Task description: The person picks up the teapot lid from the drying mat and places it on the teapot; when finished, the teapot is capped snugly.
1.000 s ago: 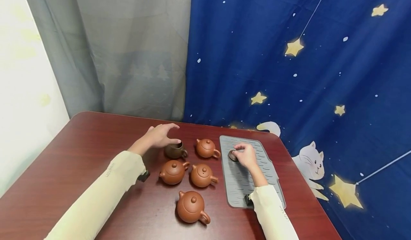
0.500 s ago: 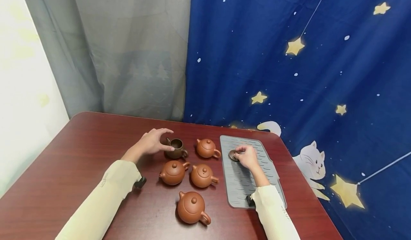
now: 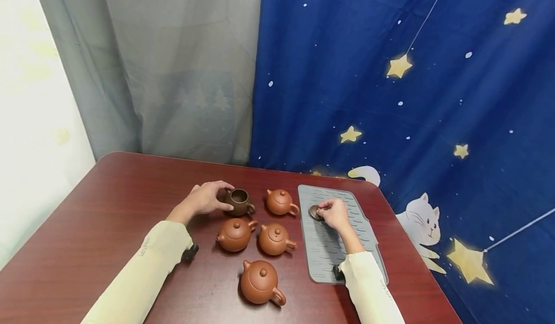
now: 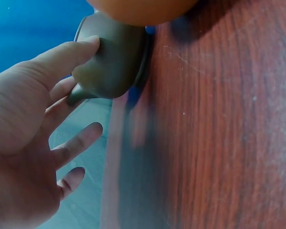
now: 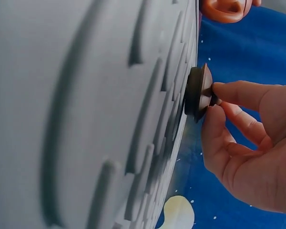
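A lidless dark brown teapot (image 3: 238, 209) stands on the table, its round mouth facing up. My left hand (image 3: 204, 199) holds it from the left; in the left wrist view the thumb lies on the teapot's body (image 4: 119, 52) and a finger reaches behind the spout, while the other fingers spread loosely. On the grey ridged mat, my right hand (image 3: 335, 213) pinches the small knob of a dark brown teapot lid (image 3: 314, 212) between thumb and index finger. The right wrist view shows the lid (image 5: 201, 90) with its underside right at the mat.
Several reddish-brown lidded teapots stand close by: one right of the dark teapot (image 3: 279, 202), two in front of it (image 3: 234, 236) (image 3: 273, 239), and one nearer me (image 3: 258, 282). The grey mat (image 3: 321, 261) lies at the right. Curtains (image 3: 303, 97) hang behind the table.
My left hand, earlier spread over and then beside the dark teapot, has come down and closed in on its spout side. The right hand has stayed at the lid, which now lies flatter.
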Demonstrator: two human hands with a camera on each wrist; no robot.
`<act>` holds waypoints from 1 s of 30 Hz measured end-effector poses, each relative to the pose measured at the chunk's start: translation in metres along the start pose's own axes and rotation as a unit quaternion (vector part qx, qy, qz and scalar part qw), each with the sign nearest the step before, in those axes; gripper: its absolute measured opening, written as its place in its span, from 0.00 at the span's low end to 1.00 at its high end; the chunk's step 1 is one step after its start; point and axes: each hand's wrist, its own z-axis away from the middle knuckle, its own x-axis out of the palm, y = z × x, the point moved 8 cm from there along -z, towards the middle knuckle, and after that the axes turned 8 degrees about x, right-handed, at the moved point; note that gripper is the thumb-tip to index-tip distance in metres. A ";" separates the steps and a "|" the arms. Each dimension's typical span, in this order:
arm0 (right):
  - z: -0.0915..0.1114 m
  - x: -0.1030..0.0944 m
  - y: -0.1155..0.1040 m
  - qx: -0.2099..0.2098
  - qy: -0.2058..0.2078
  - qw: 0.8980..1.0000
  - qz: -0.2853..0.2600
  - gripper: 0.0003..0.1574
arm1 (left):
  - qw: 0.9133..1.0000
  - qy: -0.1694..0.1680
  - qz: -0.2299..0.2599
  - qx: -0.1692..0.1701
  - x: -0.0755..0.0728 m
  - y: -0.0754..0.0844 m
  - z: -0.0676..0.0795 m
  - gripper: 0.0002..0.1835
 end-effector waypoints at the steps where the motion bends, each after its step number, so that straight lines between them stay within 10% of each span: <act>1: 0.001 -0.001 -0.001 -0.002 0.001 1.000 -0.001 0.04 | 1.000 0.000 0.000 0.000 0.001 0.000 -0.001 0.32; 30: 0.024 0.008 -0.086 -0.099 0.059 0.992 -0.051 0.03 | 0.998 0.022 0.037 -0.040 0.007 -0.004 -0.001 0.28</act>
